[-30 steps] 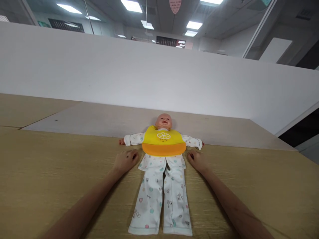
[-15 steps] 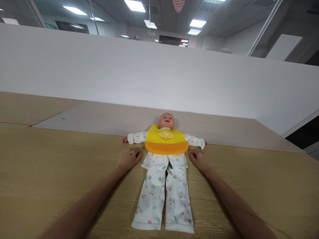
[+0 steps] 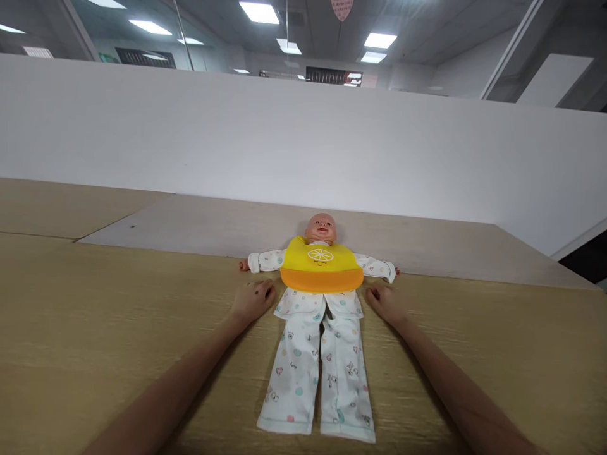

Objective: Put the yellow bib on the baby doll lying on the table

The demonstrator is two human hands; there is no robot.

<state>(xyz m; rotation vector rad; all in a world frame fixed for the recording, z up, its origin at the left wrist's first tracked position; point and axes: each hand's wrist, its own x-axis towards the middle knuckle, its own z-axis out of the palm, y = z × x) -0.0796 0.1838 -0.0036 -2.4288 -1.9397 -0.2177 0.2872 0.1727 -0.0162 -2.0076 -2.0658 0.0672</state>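
A baby doll (image 3: 321, 229) lies on its back with its arms spread and its head at the far side. It wears a yellow bib (image 3: 320, 254) with an orange pocket along the lower edge and a white citrus-slice print. Below that are a patterned white top (image 3: 300, 304) and matching trousers (image 3: 342, 379). My left hand (image 3: 253, 299) rests on the table beside the doll's waist, fingers curled in and holding nothing. On the other side my right hand (image 3: 385, 302) lies likewise, loosely closed, nothing in it. Both hands are apart from the doll and bib.
The wood-grain table (image 3: 118, 328) spreads to both sides. Along its far side runs a greyish board (image 3: 213, 221), where the doll's head lies. Behind stands a white partition (image 3: 303, 139) topped with glass panes (image 3: 227, 38).
The whole view has shifted slightly, so doll and hands appear a little farther right. Hands, doll and bib keep their places relative to each other.
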